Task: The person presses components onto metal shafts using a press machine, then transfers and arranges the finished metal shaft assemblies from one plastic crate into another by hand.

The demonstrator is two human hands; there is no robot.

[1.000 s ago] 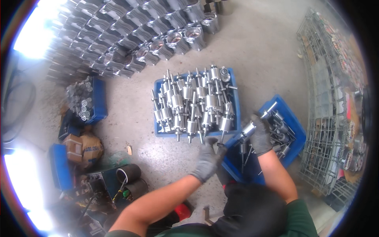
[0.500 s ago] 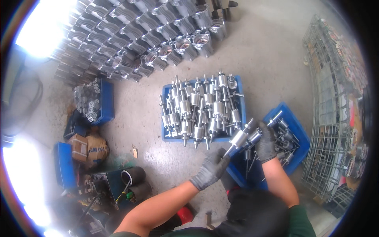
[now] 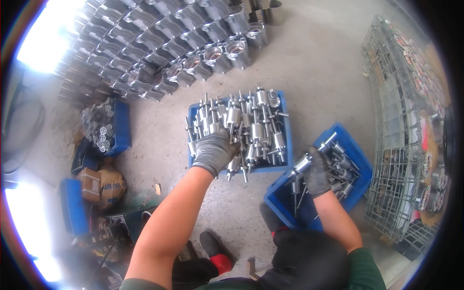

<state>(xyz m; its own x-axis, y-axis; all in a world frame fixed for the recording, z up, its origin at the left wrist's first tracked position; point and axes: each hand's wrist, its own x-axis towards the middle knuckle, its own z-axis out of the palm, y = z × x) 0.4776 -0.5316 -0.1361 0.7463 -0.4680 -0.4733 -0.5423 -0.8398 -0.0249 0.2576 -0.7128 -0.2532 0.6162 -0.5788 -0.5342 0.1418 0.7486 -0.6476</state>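
The grey floor point(image 3: 319, 72) carries stacked metal housings point(image 3: 173, 47), a left-hand blue bin point(image 3: 122, 126), a central blue crate point(image 3: 270, 169), an angled blue crate point(image 3: 282, 199) near it, a tan tag point(image 3: 158, 189) and a wire cage point(image 3: 385, 145).

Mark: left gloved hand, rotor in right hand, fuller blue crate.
Left gloved hand point(image 3: 213, 150): head view, back of the glove.
Rotor point(image 3: 303, 163) in right gloved hand point(image 3: 317, 174): head view, cylindrical metal body.
Fuller blue crate point(image 3: 266, 169): head view, near rim.
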